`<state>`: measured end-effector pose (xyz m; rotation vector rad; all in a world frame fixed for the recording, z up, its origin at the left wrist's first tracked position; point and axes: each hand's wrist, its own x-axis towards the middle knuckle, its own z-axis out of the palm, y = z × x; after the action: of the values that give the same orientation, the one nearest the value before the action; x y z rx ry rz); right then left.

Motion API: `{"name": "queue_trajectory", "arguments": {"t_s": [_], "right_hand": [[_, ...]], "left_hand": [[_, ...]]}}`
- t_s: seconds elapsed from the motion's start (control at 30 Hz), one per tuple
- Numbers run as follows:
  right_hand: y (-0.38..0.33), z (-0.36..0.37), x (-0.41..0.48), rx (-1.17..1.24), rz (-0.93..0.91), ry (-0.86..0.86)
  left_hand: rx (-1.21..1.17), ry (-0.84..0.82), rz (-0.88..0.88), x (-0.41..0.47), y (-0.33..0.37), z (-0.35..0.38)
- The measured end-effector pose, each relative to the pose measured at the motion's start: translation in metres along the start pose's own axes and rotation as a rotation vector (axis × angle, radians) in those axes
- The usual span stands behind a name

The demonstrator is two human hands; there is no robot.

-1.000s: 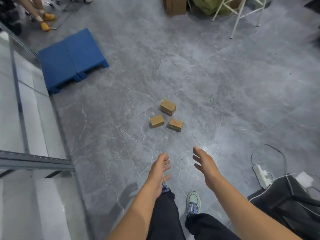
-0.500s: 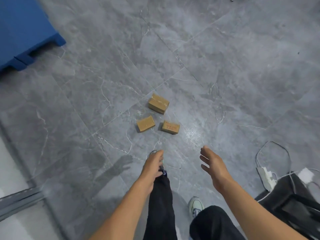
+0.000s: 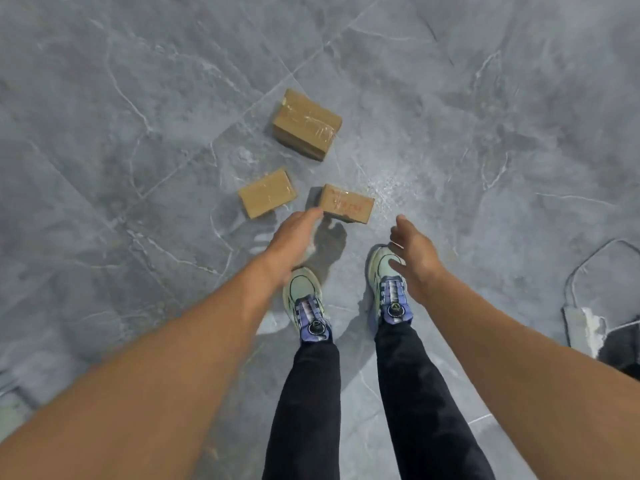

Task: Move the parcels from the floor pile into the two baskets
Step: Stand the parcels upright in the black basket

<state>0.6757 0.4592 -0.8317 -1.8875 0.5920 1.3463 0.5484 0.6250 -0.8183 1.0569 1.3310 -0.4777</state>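
Observation:
Three brown cardboard parcels lie on the grey marble floor. The largest taped parcel [image 3: 306,123] is farthest from me. A smaller parcel [image 3: 267,197] lies at the left and a parcel with red writing [image 3: 347,207] at the right. My left hand [image 3: 294,237] reaches down with straight fingers, its fingertips just short of the red-marked parcel's left edge. My right hand [image 3: 414,252] hovers open to the right of that parcel, holding nothing. No basket is in view.
My two feet in pale green and purple shoes [image 3: 306,299] stand just behind the parcels. A white power strip [image 3: 583,327] with a looping cable [image 3: 602,251] and a dark object lie at the right edge.
I have stepped up to the parcels and the view has tilted straight down. Both hands have dropped toward the red-marked parcel. The blue pallet has left the view.

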Motion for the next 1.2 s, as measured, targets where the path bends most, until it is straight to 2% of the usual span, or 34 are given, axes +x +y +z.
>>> {"name": "queue_trajectory", "arguments": {"t_s": [0.3, 0.6, 0.87, 1.2], "right_hand": [[0.005, 0.025, 0.146, 0.051, 0.04, -0.051], [0.005, 0.034, 0.178, 0.107, 0.068, -0.154], [-0.023, 0.026, 0.114, 0.015, -0.002, -0.135], [-0.112, 0.017, -0.08, -0.131, -0.199, -0.134]], "left_hand": [[0.007, 0.075, -0.023, 0.136, -0.002, 0.044], [-0.088, 0.023, -0.005, 0.172, -0.009, 0.064], [-0.232, -0.033, -0.016, 0.11, 0.0, 0.043], [-0.429, -0.019, 0.136, -0.076, 0.061, -0.021]]}}
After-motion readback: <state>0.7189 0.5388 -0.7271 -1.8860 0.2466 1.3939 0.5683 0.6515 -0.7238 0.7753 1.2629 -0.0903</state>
